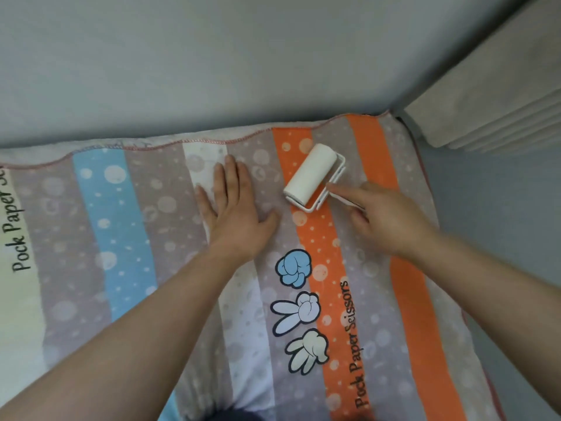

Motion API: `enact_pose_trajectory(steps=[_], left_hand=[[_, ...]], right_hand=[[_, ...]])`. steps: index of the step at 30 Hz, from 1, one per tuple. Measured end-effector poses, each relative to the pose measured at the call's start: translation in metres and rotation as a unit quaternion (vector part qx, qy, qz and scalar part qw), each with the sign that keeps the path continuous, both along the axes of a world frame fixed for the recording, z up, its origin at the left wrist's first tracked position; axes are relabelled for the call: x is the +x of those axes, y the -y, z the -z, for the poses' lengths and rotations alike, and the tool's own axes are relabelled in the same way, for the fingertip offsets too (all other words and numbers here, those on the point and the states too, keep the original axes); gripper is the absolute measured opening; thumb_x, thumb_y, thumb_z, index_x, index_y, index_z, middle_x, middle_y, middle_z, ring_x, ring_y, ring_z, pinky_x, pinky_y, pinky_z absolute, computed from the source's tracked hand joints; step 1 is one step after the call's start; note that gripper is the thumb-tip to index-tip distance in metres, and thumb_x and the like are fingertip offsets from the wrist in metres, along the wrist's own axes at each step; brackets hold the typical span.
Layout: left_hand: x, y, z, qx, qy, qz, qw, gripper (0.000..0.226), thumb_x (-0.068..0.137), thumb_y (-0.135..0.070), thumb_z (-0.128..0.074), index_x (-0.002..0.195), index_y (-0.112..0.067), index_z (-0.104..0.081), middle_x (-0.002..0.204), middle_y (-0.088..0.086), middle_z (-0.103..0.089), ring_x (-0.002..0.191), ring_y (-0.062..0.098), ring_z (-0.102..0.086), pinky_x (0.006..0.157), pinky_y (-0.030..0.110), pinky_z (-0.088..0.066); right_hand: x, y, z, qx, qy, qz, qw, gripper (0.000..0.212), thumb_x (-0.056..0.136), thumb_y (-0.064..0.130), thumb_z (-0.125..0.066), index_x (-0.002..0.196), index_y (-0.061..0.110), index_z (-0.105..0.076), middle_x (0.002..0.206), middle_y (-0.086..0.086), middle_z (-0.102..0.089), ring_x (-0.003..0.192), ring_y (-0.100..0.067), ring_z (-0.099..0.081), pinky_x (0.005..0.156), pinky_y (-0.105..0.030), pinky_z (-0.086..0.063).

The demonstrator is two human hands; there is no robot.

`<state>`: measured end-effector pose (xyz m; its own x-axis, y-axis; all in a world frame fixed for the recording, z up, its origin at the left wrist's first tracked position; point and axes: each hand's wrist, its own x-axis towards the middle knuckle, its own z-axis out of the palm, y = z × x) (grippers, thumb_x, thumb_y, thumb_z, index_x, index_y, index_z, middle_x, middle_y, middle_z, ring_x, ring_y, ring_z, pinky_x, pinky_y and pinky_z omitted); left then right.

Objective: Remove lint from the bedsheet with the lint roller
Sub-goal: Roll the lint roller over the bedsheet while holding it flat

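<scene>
Two bare forearms reach from the near edge of the view out over a striped bedsheet that covers the bed. The left arm comes in from the near left and angles toward the far right. The left hand lies palm down on the sheet, its fingers straight and close together and pointing toward the far edge, with the thumb spread out to the right. It presses flat on a pale stripe and a grey stripe and holds nothing.

The right arm comes in from the near right and angles toward the far left. The right hand grips the handle of a white lint roller. The forefinger stretches along the handle toward the roller's frame, and the other fingers curl around the handle and hide most of it.

The roll lies on the sheet at a slant, on an orange stripe near the far edge, just to the right of the left hand and not touching it.

Nearer on the sheet, three printed cartoon hands sit beside the words "Pock Paper Scissors". A plain grey wall rises beyond the bed.
</scene>
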<state>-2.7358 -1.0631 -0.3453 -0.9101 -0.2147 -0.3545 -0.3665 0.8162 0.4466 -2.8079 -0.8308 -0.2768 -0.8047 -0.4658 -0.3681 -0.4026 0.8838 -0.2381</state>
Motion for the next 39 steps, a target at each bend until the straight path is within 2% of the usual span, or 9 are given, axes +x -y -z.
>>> enact_pose_trajectory(steps=[9, 13, 17, 22, 26, 29, 32, 36, 39], left_hand=[[-0.002, -0.01, 0.009, -0.071, 0.001, -0.019, 0.997, 0.136, 0.069, -0.098, -0.037, 0.157, -0.015, 0.024, 0.163, -0.001, 0.035, 0.147, 0.017, 0.037, 0.118, 0.056, 0.022], [-0.001, -0.017, 0.011, -0.11, -0.012, -0.031, 0.993, 0.135, 0.069, -0.099, -0.036, 0.159, -0.015, 0.02, 0.165, -0.001, 0.03, 0.15, 0.017, 0.032, 0.119, 0.057, 0.02], [-0.006, -0.03, 0.006, -0.151, 0.013, -0.065, 0.986, 0.131, 0.075, -0.088, -0.049, 0.159, -0.013, 0.018, 0.166, 0.001, 0.027, 0.152, 0.02, 0.027, 0.118, 0.06, 0.017], [-0.008, -0.066, -0.004, -0.199, -0.034, -0.11, 0.973, 0.096, 0.086, -0.057, -0.067, 0.159, -0.017, -0.018, 0.169, 0.016, 0.003, 0.156, 0.031, 0.005, 0.12, 0.064, 0.004], [-0.007, -0.101, -0.01, -0.182, -0.104, -0.132, 0.969, 0.053, 0.087, -0.03, -0.069, 0.137, -0.021, -0.052, 0.151, 0.017, -0.032, 0.14, 0.039, -0.028, 0.114, 0.058, -0.022], [-0.008, -0.116, -0.009, -0.16, -0.098, -0.149, 0.971, 0.042, 0.097, -0.028, -0.048, 0.138, -0.02, -0.051, 0.142, 0.015, -0.038, 0.134, 0.038, -0.033, 0.115, 0.056, -0.025], [-0.008, -0.115, -0.008, -0.142, -0.077, -0.142, 0.977, 0.05, 0.094, -0.037, -0.05, 0.142, -0.023, -0.047, 0.151, 0.013, -0.035, 0.141, 0.036, -0.029, 0.119, 0.054, -0.02], [-0.007, -0.109, -0.009, -0.116, -0.081, -0.123, 0.982, 0.063, 0.091, -0.044, -0.055, 0.149, -0.027, -0.039, 0.164, 0.01, -0.021, 0.149, 0.035, -0.021, 0.124, 0.052, -0.011], [-0.012, -0.107, -0.007, -0.095, -0.085, -0.119, 0.985, 0.081, 0.089, -0.044, -0.061, 0.158, -0.023, -0.023, 0.169, 0.008, -0.008, 0.156, 0.026, -0.005, 0.125, 0.049, -0.003]], right_hand=[[0.027, -0.077, 0.002, 0.017, 0.029, 0.02, 0.999, 0.062, 0.076, 0.045, -0.026, 0.137, 0.055, -0.031, 0.107, 0.002, -0.06, 0.099, -0.025, -0.061, 0.08, -0.044, -0.053], [0.04, -0.117, 0.005, 0.005, 0.019, 0.009, 1.0, 0.056, 0.083, 0.039, -0.038, 0.136, 0.056, -0.039, 0.103, 0.013, -0.055, 0.1, -0.019, -0.059, 0.08, -0.039, -0.052], [0.048, -0.163, 0.012, 0.004, 0.018, -0.019, 1.0, 0.058, 0.081, 0.04, -0.036, 0.137, 0.058, -0.035, 0.107, 0.007, -0.06, 0.099, -0.02, -0.061, 0.079, -0.04, -0.053], [0.053, -0.209, 0.007, 0.014, 0.039, -0.039, 0.998, 0.058, 0.083, 0.038, -0.041, 0.136, 0.061, -0.034, 0.103, 0.011, -0.059, 0.094, -0.015, -0.06, 0.078, -0.037, -0.053], [0.052, -0.245, -0.006, 0.058, 0.07, -0.049, 0.995, 0.058, 0.084, 0.039, -0.044, 0.134, 0.065, -0.031, 0.101, 0.017, -0.055, 0.094, -0.011, -0.06, 0.078, -0.034, -0.052], [0.041, -0.265, -0.027, 0.091, 0.092, -0.079, 0.988, 0.053, 0.087, 0.037, -0.05, 0.129, 0.067, -0.037, 0.103, 0.024, -0.055, 0.089, -0.002, -0.057, 0.077, -0.024, -0.048], [0.024, -0.279, -0.055, 0.078, 0.108, -0.056, 0.99, 0.057, 0.083, 0.03, -0.058, 0.113, 0.076, -0.042, 0.093, 0.034, -0.058, 0.077, 0.007, -0.058, 0.067, -0.015, -0.047], [0.008, -0.251, -0.074, -0.037, 0.082, -0.007, 0.996, 0.058, 0.08, 0.03, -0.055, 0.111, 0.078, -0.044, 0.092, 0.037, -0.061, 0.072, 0.005, -0.062, 0.064, -0.028, -0.053], [-0.003, -0.184, -0.056, -0.109, 0.043, -0.032, 0.993, 0.053, 0.087, 0.029, -0.051, 0.125, 0.065, -0.045, 0.112, 0.022, -0.064, 0.091, -0.003, -0.061, 0.077, -0.034, -0.053]])
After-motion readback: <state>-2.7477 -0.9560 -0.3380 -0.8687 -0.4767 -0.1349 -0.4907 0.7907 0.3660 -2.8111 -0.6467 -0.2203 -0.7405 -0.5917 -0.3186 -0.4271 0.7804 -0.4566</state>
